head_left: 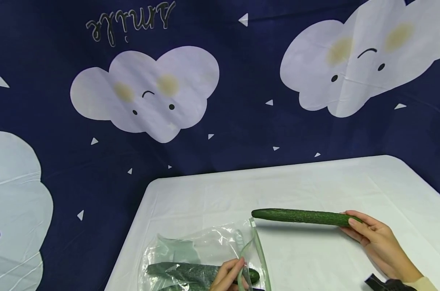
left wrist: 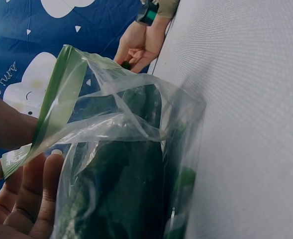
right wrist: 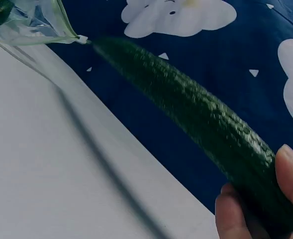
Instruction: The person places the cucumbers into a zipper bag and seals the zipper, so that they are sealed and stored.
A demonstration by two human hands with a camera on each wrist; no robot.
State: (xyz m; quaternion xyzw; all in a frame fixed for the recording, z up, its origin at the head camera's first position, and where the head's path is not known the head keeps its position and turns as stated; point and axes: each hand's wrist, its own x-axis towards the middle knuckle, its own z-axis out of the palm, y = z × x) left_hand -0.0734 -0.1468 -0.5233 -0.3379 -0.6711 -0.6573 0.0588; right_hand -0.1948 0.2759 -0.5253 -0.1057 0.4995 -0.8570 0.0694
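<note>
My right hand [head_left: 381,238] grips a long dark-green cucumber [head_left: 300,216] by one end, and the cucumber points left above the white table. Its far tip lies right at the upper corner of the bag's opening. A clear zip bag [head_left: 205,238] with a green zip strip lies at the lower middle, mouth to the right. My left hand [head_left: 227,277] pinches the bag's edge near the opening, also seen in the left wrist view, where fingers [left wrist: 17,124] hold the green strip. Inside the bag are cucumbers [head_left: 183,271], seen through the plastic.
The table [head_left: 332,173] is covered in white cloth, with rounded far corners. Behind it hangs a dark-blue cloth [head_left: 241,101] printed with white clouds and small triangles. A black strap [head_left: 387,283] is on the right wrist.
</note>
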